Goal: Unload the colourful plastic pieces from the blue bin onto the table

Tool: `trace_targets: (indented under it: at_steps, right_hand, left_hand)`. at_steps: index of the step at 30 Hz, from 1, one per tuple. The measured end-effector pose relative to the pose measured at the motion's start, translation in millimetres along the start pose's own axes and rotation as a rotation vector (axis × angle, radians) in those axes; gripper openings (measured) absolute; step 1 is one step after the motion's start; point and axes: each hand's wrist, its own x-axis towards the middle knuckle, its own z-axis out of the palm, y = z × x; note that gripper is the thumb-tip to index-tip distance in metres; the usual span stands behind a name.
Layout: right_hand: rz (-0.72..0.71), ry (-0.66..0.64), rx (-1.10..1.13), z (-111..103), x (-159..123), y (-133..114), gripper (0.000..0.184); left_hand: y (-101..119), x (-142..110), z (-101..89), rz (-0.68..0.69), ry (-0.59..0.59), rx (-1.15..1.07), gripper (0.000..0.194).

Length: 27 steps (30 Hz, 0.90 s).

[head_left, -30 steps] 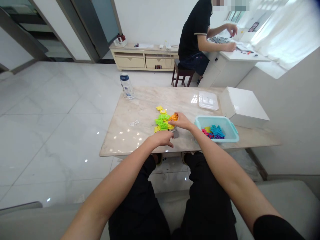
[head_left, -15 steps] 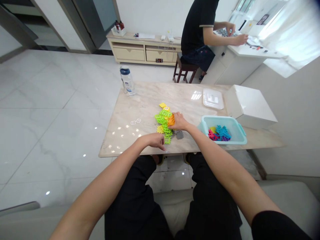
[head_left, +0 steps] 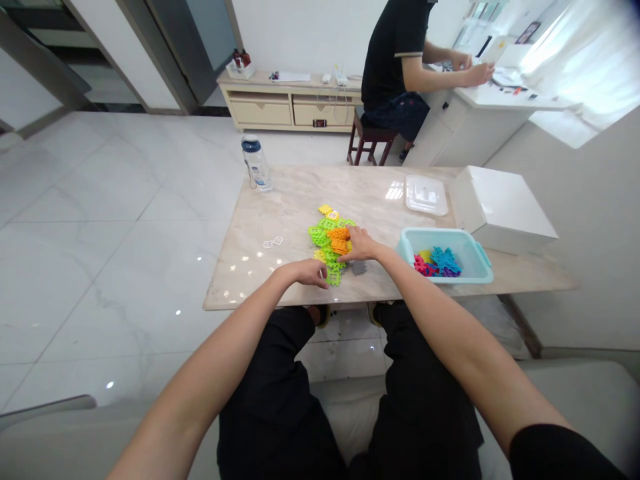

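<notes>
A heap of lattice-like plastic interlocking pieces lies on the marble-patterned table [head_left: 290, 200]. Most are green pieces [head_left: 320, 236], with some yellow pieces [head_left: 325, 209] at the far end and grey pieces [head_left: 358, 267] at the near right. On top sit several orange interlocking pieces [head_left: 339, 241]. My right hand [head_left: 362, 244] is round their right side, thumb and fingers on either side of them; its grip is partly hidden. Beside the heap's near left edge hovers my left hand [head_left: 311, 272], fingers loosely bent and apart, holding nothing I can see.
Right of the heap stands a light blue bin [head_left: 475, 257] with red, yellow, blue and purple pieces. Behind it are a clear lid [head_left: 426, 195] and a white box [head_left: 510, 207]. Two white pieces [head_left: 273, 243] lie left; a water bottle [head_left: 257, 165] stands far left. Another person [head_left: 395, 60] sits beyond.
More of the orange pieces shows now, spread leftward over the green ones, and my right hand's fingers sit further round their right edge. My left hand has barely moved. The view has shifted slightly.
</notes>
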Motion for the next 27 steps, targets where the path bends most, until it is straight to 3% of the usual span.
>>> trace_targets:
  at_steps: [4, 6, 8, 11, 14, 17, 20, 23, 27]
  right_hand:
    - [0.0, -0.011, 0.028, -13.8, -8.8, -3.3, 0.137]
    - [-0.036, 0.025, 0.064, -31.6, -18.1, -6.3, 0.122]
    - [-0.086, 0.142, 0.116, -54.6, -32.0, -7.2, 0.093]
    - [-0.102, 0.438, 0.165, -89.9, -62.0, 0.9, 0.057]
    - [-0.003, 0.665, 0.146, -116.4, -98.8, 25.9, 0.04]
    - [0.176, 0.745, 0.134, -128.8, -136.1, 67.9, 0.035]
    - [0.339, 0.739, 0.142, -127.9, -169.0, 113.0, 0.033]
    - [0.435, 0.616, 0.159, -120.2, -190.8, 145.0, 0.032]
    - [0.33, 0.321, 0.234, -106.3, -201.3, 159.3, 0.033]
  left_hand:
    - [12.8, -0.6, 0.3, -0.03, 0.026, 0.029, 0.046]
    - [23.2, -1.5, 0.3, -0.051, 0.016, 0.058, 0.043]
    - [35.8, -2.7, -0.3, -0.066, -0.006, 0.093, 0.036]
    - [59.2, -3.3, -2.3, -0.056, -0.034, 0.141, 0.034]
    - [86.3, 1.4, -7.5, -0.012, -0.05, 0.186, 0.04]
    - [114.9, 13.8, -15.7, 0.024, -0.034, 0.215, 0.043]
    - [143.7, 27.3, -20.3, 0.061, 0.025, 0.209, 0.045]
    - [169.6, 38.6, -19.8, 0.049, 0.042, 0.251, 0.048]
    - [194.6, 54.3, -16.2, 0.005, -0.046, 0.3, 0.056]
